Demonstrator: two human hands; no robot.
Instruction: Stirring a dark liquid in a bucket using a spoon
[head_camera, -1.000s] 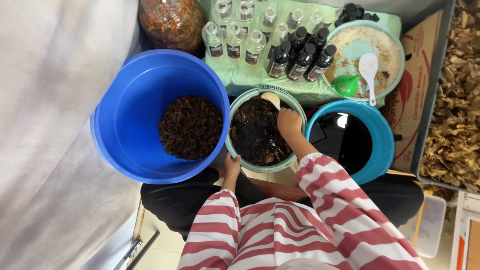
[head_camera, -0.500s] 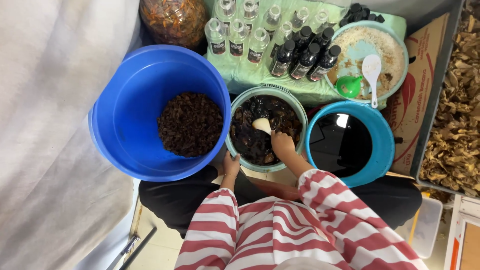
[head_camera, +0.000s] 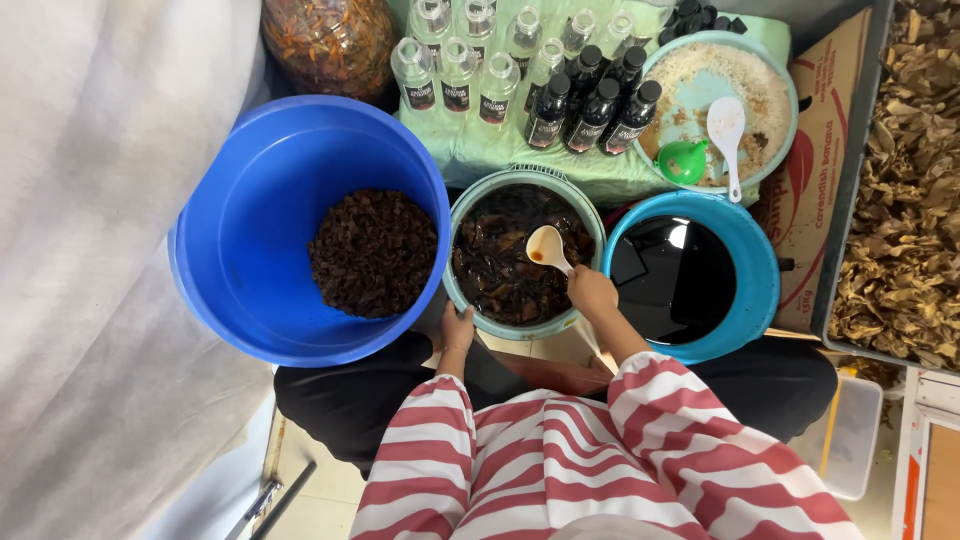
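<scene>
A teal strainer bowl (head_camera: 462, 290) full of dark wet leaves sits in front of me. My right hand (head_camera: 592, 291) grips the handle of a cream ladle (head_camera: 545, 247) whose scoop is raised over the leaves. My left hand (head_camera: 456, 327) holds the bowl's near rim. To the left stands a large blue bucket (head_camera: 250, 220) with a heap of dark pressed leaves (head_camera: 372, 251). To the right a smaller blue tub (head_camera: 752, 300) holds black liquid.
Several clear and dark-filled bottles (head_camera: 540, 75) stand on a green cloth behind. A pale bowl (head_camera: 785, 95) holds a green funnel (head_camera: 683, 160) and a white spoon (head_camera: 726, 125). Dried brown leaves (head_camera: 905, 190) fill a box at right. White cloth (head_camera: 90, 300) lies at left.
My right hand moved from deep in the strainer bowl back to its near right edge, and the ladle's scoop rose out of the leaves into view. The left hand stayed on the rim.
</scene>
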